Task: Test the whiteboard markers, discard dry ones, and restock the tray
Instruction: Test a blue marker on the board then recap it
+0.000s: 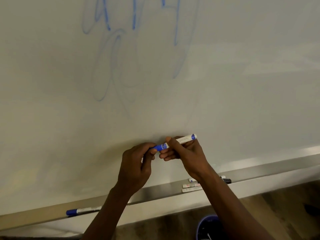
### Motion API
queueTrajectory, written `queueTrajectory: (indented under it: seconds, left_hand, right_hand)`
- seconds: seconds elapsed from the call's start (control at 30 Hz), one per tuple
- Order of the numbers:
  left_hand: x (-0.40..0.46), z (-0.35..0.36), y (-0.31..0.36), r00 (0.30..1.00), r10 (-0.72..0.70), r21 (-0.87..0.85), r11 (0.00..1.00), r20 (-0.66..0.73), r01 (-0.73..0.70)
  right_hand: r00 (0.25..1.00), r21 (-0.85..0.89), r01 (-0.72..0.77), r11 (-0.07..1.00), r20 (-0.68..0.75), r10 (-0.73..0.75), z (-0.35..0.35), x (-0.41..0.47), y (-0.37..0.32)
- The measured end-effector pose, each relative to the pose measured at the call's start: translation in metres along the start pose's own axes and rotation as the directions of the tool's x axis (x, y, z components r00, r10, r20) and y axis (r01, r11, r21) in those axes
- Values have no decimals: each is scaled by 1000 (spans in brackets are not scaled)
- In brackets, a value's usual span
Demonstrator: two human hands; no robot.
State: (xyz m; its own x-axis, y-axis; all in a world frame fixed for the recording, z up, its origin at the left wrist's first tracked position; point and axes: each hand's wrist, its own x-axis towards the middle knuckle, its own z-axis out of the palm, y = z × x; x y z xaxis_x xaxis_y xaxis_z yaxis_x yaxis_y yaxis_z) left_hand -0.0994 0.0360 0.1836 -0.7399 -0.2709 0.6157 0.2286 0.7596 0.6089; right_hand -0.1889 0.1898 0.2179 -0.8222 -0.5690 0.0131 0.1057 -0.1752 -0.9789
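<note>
Testing under way: left hand [138, 161] pinches the cap, right hand [183, 153] grips the marker [183, 140]. Scribbles [121, 49] at 12 o'clock; tray [155, 193] markers remain.

- wood-grain floor [277, 201], brown, showing at the lower right below the wall ledge;
- a dark object [312, 207] lying on that floor at the right edge of view, cut off by the frame, too little shown to tell what it is;
- a pale band of wall [52, 229] at the lower left, beneath the ledge, lit softly and slightly blurred;
- a thin dark strip [10, 237] along the bottom left corner, too blurred to identify.
</note>
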Motion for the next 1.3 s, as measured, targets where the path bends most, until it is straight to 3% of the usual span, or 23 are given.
queueTrajectory:
  seconds: [0.37,0.5,0.73,0.97,1.03,1.13,1.2,1.3]
  left_hand:
    - [27,-22,42,996,-60,-147,987,66,69]
    - [37,-34,55,978,-127,-178,972,164,156]
    - [44,-48,83,825,-410,-249,815,389,523]
    - [48,-59,91,741,-442,-292,720,506,630]
    - [46,-58,92,797,-418,-253,793,436,555]
    - [38,-53,86,972,-183,-2,983,144,185]
    - [36,-50,82,1000,27,201,979,10,-29]
    - [35,-44,73,967,249,370,904,-47,-215]
  right_hand:
    - [956,-66,249,966,173,-235,-13,-3,-47]
    - [932,-68,311,948,218,-290,-15,-2,-56]
    - [907,-49,336,941,285,-309,-20,-1,-59]
    - [870,-62,383,922,359,-338,-20,0,-68]
    - [871,-38,381,924,351,-345,-20,0,-68]
    - [881,31,361,932,315,-352,-16,-2,-69]
    - [889,67,352,934,288,-356,-12,-1,-71]
    - [896,105,339,935,266,-354,-8,-2,-74]
